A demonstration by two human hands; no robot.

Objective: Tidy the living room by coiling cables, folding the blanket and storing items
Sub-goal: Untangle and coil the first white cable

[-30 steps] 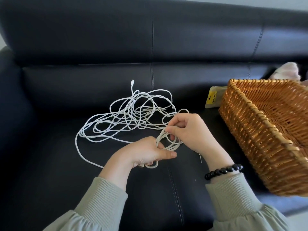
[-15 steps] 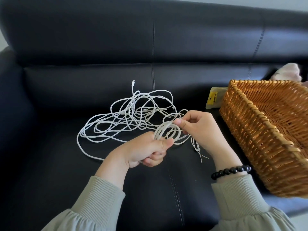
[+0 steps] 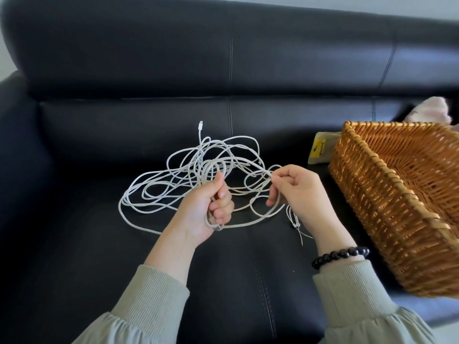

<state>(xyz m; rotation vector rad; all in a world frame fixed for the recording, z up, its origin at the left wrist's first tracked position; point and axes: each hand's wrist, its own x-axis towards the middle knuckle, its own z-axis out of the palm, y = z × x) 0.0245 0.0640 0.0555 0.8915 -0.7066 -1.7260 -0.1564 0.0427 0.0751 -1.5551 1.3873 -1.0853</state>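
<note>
A long white cable [image 3: 159, 192] lies in a loose tangle on the black leather sofa seat, one plug end [image 3: 200, 125] pointing at the backrest. My left hand [image 3: 208, 207] is closed around a small bundle of coiled loops, thumb up, with a connector showing at the bottom of the fist. My right hand [image 3: 295, 192] pinches a strand of the same cable between thumb and forefinger, to the right of the coil. A thin tie [image 3: 298, 227] dangles below the right hand.
An empty wicker basket [image 3: 357, 194] stands on the seat at the right, close to my right wrist. A small yellow-labelled packet [image 3: 319, 151] lies behind its left corner. Something pale pink [image 3: 432, 110] shows behind the basket. The sofa [image 3: 124, 70] backrest rises behind the cable.
My hands have drawn apart: the left turned upright with the coil in its fist, the right moved to the right and pulled out a strand.
</note>
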